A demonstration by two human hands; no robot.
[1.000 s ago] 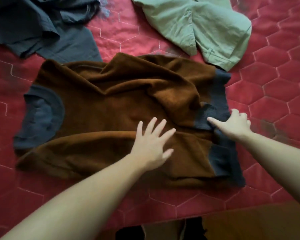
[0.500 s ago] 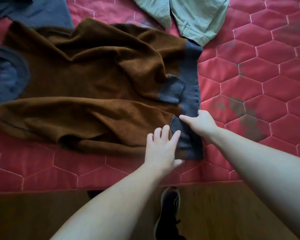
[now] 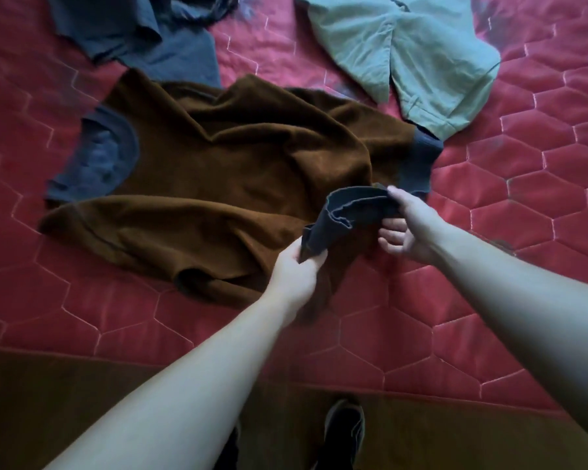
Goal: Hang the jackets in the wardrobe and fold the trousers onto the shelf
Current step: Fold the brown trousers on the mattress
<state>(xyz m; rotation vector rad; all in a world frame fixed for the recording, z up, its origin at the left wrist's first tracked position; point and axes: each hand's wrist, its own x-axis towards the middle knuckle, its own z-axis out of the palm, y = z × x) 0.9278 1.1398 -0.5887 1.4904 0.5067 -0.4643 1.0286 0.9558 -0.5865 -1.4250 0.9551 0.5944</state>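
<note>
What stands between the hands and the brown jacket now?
Nothing visible. The left hand and the right hand both grip the jacket by its dark hem. The green garment meets the hem's far corner; whether it overlaps is unclear. The wardrobe is out of view.

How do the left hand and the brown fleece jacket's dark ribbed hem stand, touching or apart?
Touching. The head view shows the left hand pinching the dark ribbed hem of the brown fleece jacket, fingers curled round its lower end.
</note>
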